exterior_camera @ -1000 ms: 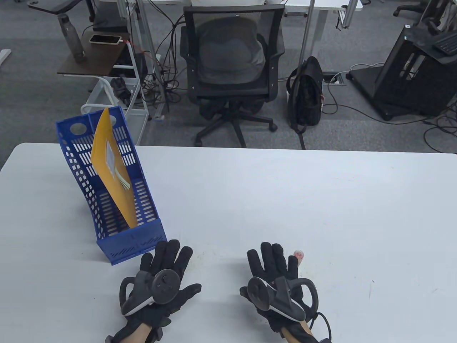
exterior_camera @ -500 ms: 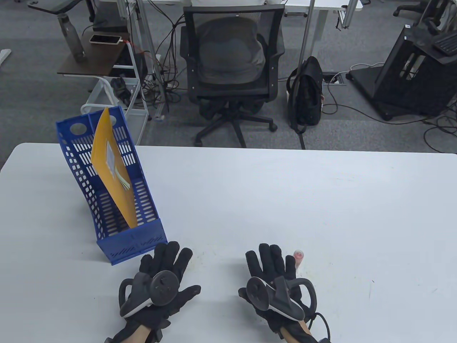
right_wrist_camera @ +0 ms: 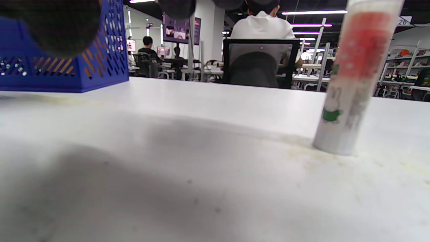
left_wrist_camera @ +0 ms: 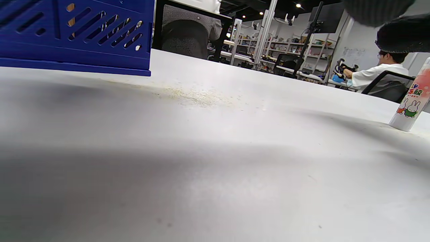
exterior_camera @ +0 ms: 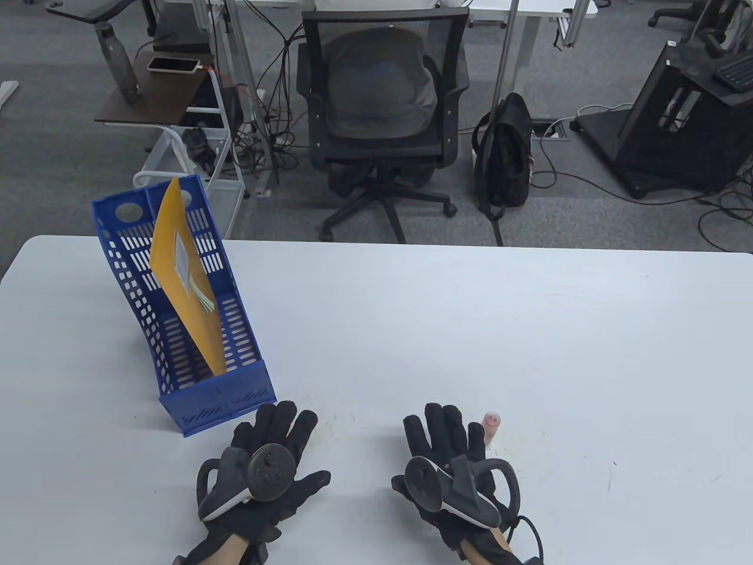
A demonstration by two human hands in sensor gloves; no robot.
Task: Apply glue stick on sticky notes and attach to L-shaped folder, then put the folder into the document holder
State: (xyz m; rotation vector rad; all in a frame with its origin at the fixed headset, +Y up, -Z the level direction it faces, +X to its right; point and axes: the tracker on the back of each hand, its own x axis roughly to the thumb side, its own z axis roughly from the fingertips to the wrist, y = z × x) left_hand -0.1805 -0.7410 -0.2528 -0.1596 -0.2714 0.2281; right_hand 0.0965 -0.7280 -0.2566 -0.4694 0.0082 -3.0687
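A yellow L-shaped folder [exterior_camera: 187, 276] with a pale sticky note on its face stands inside the blue slotted document holder [exterior_camera: 179, 312] at the table's left. The holder's front wall also shows in the left wrist view [left_wrist_camera: 77, 33] and the right wrist view [right_wrist_camera: 63, 70]. My left hand [exterior_camera: 267, 447] lies flat on the table just in front of the holder, fingers spread, holding nothing. My right hand [exterior_camera: 447, 441] lies flat too, fingers straight. A glue stick [exterior_camera: 491, 425] [right_wrist_camera: 356, 77] [left_wrist_camera: 411, 97] stands upright just right of its fingertips.
The white table [exterior_camera: 470, 329] reaches far to the right and back. Beyond its far edge stand a black office chair [exterior_camera: 379, 118], a backpack [exterior_camera: 505, 156] and a side cart. People sit at desks in the background of the wrist views.
Both hands have crept a few pixels to the left and stay flat on the table. The folder, holder and glue stick have not moved.
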